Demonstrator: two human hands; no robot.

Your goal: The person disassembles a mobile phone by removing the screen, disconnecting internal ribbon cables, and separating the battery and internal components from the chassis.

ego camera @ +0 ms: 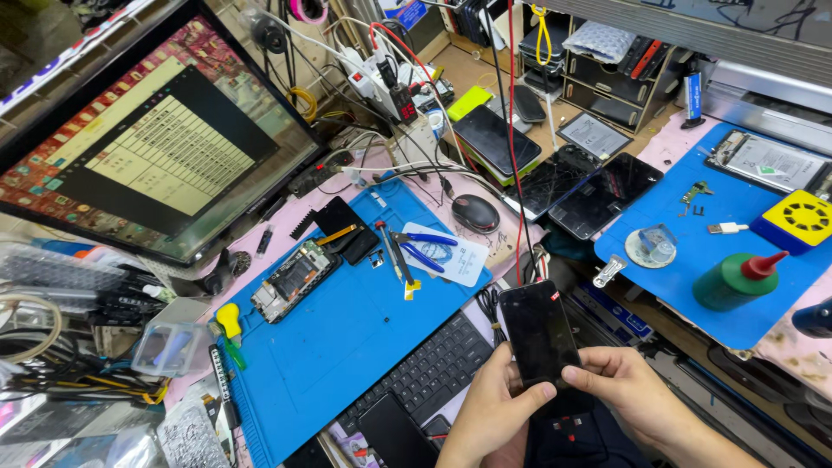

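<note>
Both my hands hold a black smartphone (537, 329) with a dark screen, low in the middle of the view. My left hand (490, 403) grips its lower left edge with the thumb across the bottom of the glass. My right hand (624, 386) pinches the lower right corner. A red cable (511, 173) hangs down to the phone's top edge. A black keyboard (433, 368) lies just left of my hands. On the blue work mat (347, 338) further left rests an opened phone (293, 279) with its circuit board showing.
A tilted monitor (147, 139) fills the upper left. Blue-handled pliers (425, 247), a black mouse (475, 212), several dark phones (598, 191), a green bottle with red nozzle (732, 282) on a second blue mat (693, 251), a yellow fan (802, 217) and tangled wires crowd the bench.
</note>
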